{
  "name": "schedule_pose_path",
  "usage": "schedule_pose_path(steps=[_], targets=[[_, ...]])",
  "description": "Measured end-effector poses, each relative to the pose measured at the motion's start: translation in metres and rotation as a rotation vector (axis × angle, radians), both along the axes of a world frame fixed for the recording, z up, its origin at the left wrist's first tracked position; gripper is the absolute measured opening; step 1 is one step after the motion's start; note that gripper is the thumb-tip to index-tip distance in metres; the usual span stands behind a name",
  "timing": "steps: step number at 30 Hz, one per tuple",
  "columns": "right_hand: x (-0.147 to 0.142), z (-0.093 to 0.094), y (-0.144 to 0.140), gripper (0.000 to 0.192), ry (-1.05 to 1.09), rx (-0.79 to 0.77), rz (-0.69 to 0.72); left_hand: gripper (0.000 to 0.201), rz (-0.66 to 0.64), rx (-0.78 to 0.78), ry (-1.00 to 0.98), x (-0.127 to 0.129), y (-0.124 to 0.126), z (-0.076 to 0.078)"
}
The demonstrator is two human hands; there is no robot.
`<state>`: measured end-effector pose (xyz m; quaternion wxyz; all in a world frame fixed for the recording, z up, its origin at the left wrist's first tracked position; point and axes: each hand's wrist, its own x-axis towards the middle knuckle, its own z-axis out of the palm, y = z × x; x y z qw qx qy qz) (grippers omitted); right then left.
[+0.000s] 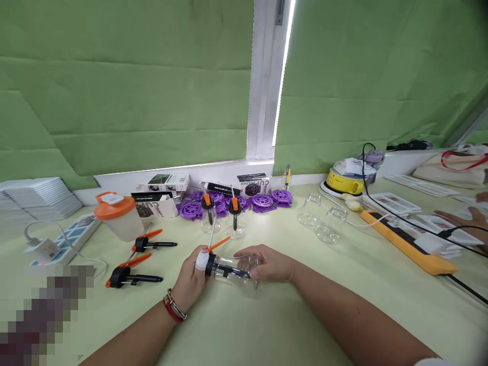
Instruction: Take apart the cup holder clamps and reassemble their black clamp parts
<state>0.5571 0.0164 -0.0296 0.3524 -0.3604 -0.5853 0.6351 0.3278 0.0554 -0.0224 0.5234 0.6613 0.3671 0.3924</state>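
Note:
A clear glass bottle (224, 264) lies on its side between my hands, just above or on the table; which, I cannot tell. My left hand (192, 279), a finger wrapped in white, grips the black dispenser top (209, 265) with its orange lever (219, 244) at the bottle's neck. Inside the glass runs the top's black tube. My right hand (272, 264) is closed around the bottle's wide base. Two matching tops, one nearer (120, 277) and one farther (141, 245), lie to the left. Behind stand two bottles with tops fitted, a left one (208, 216) and a right one (235, 221).
Two glass bottles without tops (331, 226) stand right of centre. Purple plastic parts (263, 202) and cup holder boxes (160, 204) line the wall. At left are a shaker cup (122, 221) and power strip (78, 236); at right, an orange strip (409, 244), cables and another person's hand (463, 226).

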Motion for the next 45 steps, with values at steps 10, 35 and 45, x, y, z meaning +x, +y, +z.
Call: schedule_pose_path(steps=[10,35,45], targets=[[0.039,0.015,0.008,0.07,0.165,0.303,-0.287,0.032,0.157,0.561,0.4,-0.02,0.028,-0.002],[0.061,-0.031,0.091,0.07,-0.827,0.511,-0.828,0.054,0.071,0.788,1.136,-0.01,0.029,0.006],[0.069,-0.032,0.095,0.065,-0.722,0.477,-0.75,0.046,0.281,0.657,1.072,-0.03,0.049,0.006]])
